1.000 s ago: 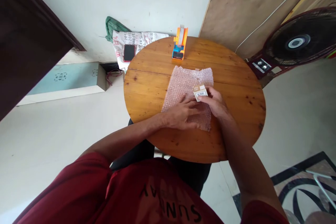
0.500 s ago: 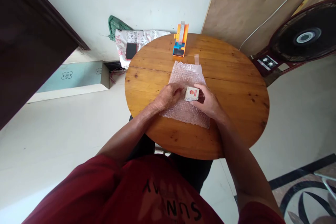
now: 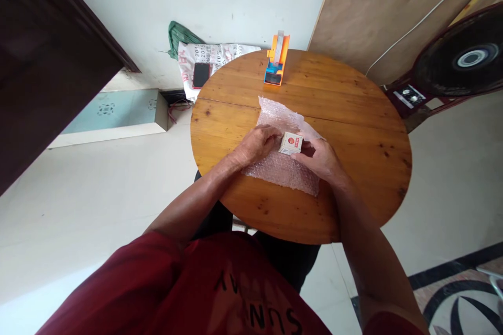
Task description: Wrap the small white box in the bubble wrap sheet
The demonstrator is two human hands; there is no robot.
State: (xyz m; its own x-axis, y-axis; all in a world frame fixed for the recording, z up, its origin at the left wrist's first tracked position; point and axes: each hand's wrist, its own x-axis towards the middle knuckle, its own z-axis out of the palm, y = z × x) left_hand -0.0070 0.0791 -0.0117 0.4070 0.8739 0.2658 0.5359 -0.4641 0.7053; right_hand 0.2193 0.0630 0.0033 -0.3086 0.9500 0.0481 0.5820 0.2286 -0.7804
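A small white carton [image 3: 291, 142] with a red round emblem and red print sits over a sheet of bubble wrap [image 3: 281, 171] on the round wooden table [image 3: 361, 141]. My left hand [image 3: 260, 144] is at the carton's left side, its fingers curled in; what lies between the fingertips is hidden. On the other side is my right hand [image 3: 321, 158], thumb at the carton's lower right corner. Its fingers meet the wrap's right edge, which is raised and folded toward the hand. The carton hides part of the wrap beneath it.
An orange and blue tape dispenser [image 3: 277, 60] stands at the table's far side. Beyond the left edge, a phone [image 3: 201, 75] lies on a printed white sack [image 3: 220, 55]. A large fan [image 3: 459, 57] is at the right.
The wrap's far right edge has been drawn toward my right hand, and the tape strip beyond it no longer shows. My right fingers have shifted from the carton to the wrap. The view has turned slightly left.
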